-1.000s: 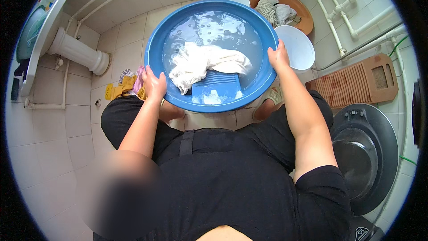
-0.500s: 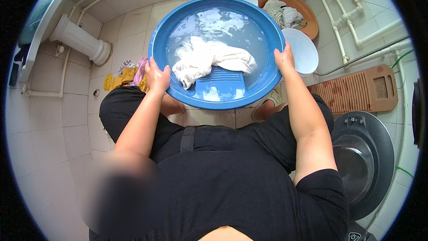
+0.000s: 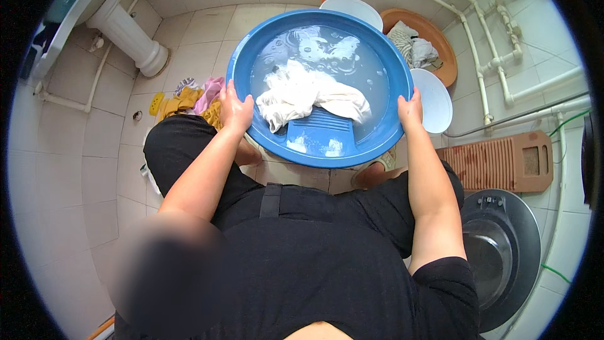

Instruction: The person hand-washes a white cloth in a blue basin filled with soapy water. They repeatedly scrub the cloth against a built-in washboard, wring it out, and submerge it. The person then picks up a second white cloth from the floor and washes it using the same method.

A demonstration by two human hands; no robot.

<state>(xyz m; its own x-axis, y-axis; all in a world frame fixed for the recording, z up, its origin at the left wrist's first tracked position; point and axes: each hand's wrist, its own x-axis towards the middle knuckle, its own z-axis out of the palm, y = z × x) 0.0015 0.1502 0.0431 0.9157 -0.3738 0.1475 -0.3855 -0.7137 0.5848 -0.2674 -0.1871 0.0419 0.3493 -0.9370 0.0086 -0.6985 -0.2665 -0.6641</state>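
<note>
A large round blue basin stands in front of me between my legs, with cloudy, rippling water in it. White wet cloth lies bunched in the water, partly across the ridged blue washboard built into the near side. My left hand grips the basin's left rim, thumb on the inside edge. On the opposite rim my right hand does the same, fingers curled over the outer side and partly hidden.
Yellow and pink clothes lie on the tiles at the left. White basins and a brown tub holding clothes stand beyond the blue one. A brown washboard and a dark round tub are at the right.
The view has turned slightly, so the basin sits a little lower and further right in the picture. Ripples on the water differ. Both hands have kept their grip on the rim.
</note>
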